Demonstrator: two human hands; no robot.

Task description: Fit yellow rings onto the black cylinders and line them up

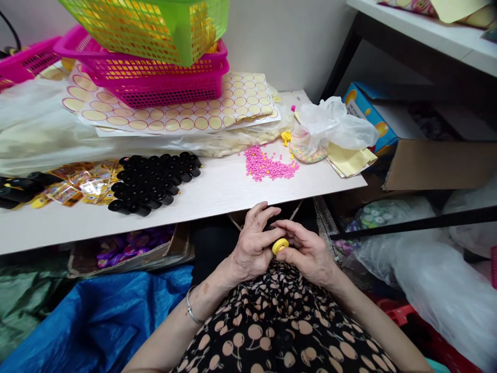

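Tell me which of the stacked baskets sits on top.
The green basket: it rests tilted on the pink basket beneath it, which sits on the sticker sheets.

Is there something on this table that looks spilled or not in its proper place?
Yes. A loose heap of small pink beads lies bare on the white table, beside a plastic bag of mixed beads, not in any container. The green basket sits tilted on the pink basket. Both hands hold a yellow cap below the table edge.
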